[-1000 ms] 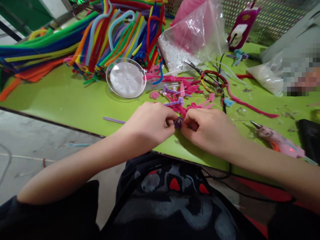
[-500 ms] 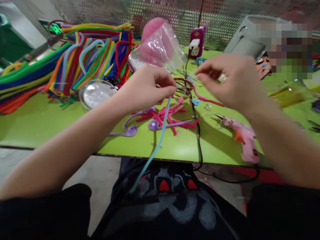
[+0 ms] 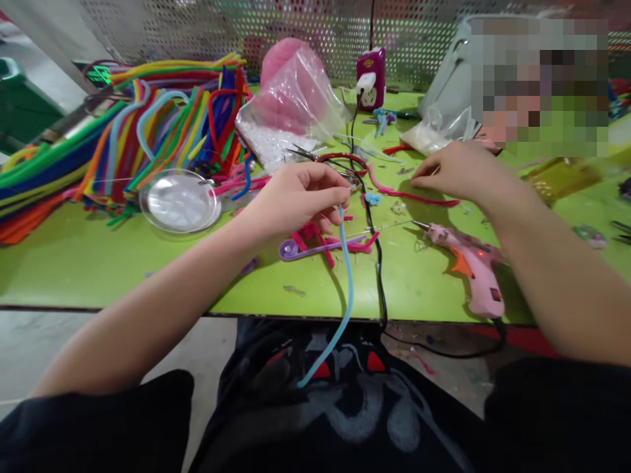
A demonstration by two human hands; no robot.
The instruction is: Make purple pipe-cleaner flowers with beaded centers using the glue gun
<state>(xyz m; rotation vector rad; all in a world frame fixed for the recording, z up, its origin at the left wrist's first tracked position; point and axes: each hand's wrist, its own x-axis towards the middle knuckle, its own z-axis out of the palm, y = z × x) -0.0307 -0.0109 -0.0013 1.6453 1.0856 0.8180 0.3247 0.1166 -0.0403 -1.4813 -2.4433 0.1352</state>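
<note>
My left hand point(image 3: 308, 197) is closed in a pinch on one end of a light blue pipe cleaner point(image 3: 349, 282). The rest of the stem hangs down past the table edge in front of my lap. To the right, my right hand point(image 3: 458, 171) is low over the table, fingertips pressed close together; whatever they hold, if anything, is hidden. A purple pipe cleaner with a coiled end and a bead point(image 3: 288, 249) lies below my left hand, beside pink pipe cleaner pieces point(image 3: 325, 253). Red-handled scissors point(image 3: 340, 157) rest just beyond it.
A pink glue gun point(image 3: 480, 269) lies at right, its black cord point(image 3: 380, 276) crossing the table. Bundled coloured pipe cleaners point(image 3: 162, 131) fill the left, near a round clear dish point(image 3: 181, 200). Behind are a pink ball in a plastic bag point(image 3: 296, 85), a purple socket block point(image 3: 371, 77) and a grey bin point(image 3: 448, 72).
My right hand has moved down and away from my left hand, towards the tabletop. My left hand still pinches the blue pipe cleaner, whose free end has swung to the right.
</note>
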